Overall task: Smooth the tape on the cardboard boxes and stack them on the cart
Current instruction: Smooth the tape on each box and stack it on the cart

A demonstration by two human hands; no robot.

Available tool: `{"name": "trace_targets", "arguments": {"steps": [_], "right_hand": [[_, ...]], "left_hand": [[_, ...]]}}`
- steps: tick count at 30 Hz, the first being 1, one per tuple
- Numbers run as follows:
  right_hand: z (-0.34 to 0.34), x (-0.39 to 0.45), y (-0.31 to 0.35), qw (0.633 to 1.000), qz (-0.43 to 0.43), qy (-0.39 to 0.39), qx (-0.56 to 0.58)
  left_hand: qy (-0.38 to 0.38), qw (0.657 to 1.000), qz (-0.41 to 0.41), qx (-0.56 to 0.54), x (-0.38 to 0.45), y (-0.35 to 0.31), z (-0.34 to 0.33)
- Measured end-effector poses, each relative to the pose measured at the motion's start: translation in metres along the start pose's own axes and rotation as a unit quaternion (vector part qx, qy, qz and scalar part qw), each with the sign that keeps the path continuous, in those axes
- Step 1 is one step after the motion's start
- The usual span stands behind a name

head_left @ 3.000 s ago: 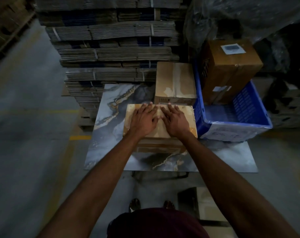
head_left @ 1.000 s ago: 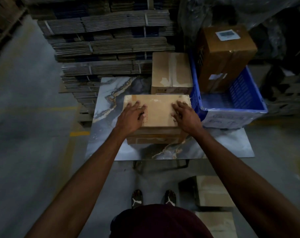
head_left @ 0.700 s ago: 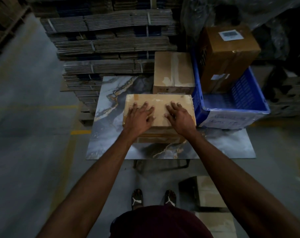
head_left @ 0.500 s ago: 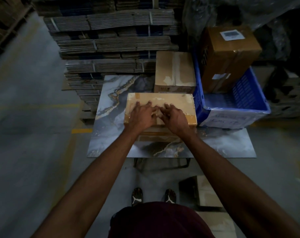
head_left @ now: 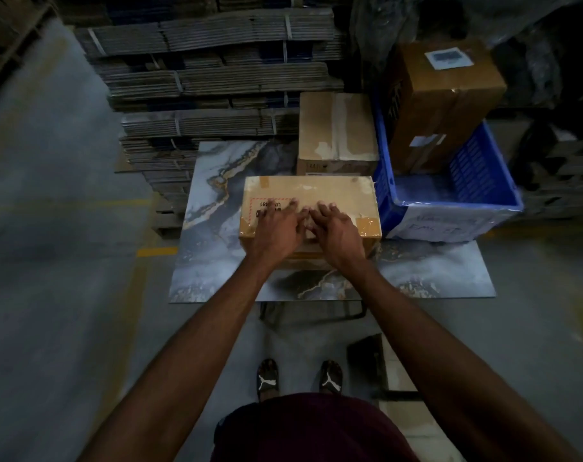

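Note:
A flat cardboard box (head_left: 337,191) with glossy tape across its top lies on the marble-patterned tabletop (head_left: 210,248). My left hand (head_left: 276,228) and my right hand (head_left: 338,228) press flat on the box's top, side by side near its middle, fingers straight and almost touching. A second taped cardboard box (head_left: 337,128) stands right behind it on the table.
A blue plastic crate (head_left: 477,181) at the right holds a tall brown box (head_left: 443,95) with a white label. Bundles of flattened cardboard (head_left: 210,71) are stacked behind the table. More boxes (head_left: 397,365) sit on the floor by my feet.
My hands were spread toward the box's two ends a second ago. They have since slid back together at the middle of the top, still flat on the tape.

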State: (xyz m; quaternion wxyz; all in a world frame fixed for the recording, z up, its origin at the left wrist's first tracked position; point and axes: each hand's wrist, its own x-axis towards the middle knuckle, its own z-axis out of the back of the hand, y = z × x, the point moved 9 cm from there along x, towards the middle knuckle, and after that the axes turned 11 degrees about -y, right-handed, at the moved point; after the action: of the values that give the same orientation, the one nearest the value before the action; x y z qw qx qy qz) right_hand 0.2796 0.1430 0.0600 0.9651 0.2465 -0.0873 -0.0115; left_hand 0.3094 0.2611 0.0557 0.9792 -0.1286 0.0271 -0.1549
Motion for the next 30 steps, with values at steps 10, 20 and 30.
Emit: {"name": "trace_targets", "arguments": {"steps": [10, 20, 30], "right_hand": [[0.002, -0.01, -0.004, 1.0, 0.006, 0.003, 0.027], [0.012, -0.009, -0.014, 0.999, 0.009, -0.018, 0.032], [0.012, -0.01, -0.025, 0.999, 0.023, -0.015, 0.041]], "left_hand": [[0.0, 1.0, -0.028, 0.015, -0.009, 0.005, -0.007], [-0.059, 0.998, -0.036, 0.009, -0.014, 0.021, -0.002], [-0.075, 0.996, -0.045, -0.027, -0.016, 0.032, -0.002]]}}
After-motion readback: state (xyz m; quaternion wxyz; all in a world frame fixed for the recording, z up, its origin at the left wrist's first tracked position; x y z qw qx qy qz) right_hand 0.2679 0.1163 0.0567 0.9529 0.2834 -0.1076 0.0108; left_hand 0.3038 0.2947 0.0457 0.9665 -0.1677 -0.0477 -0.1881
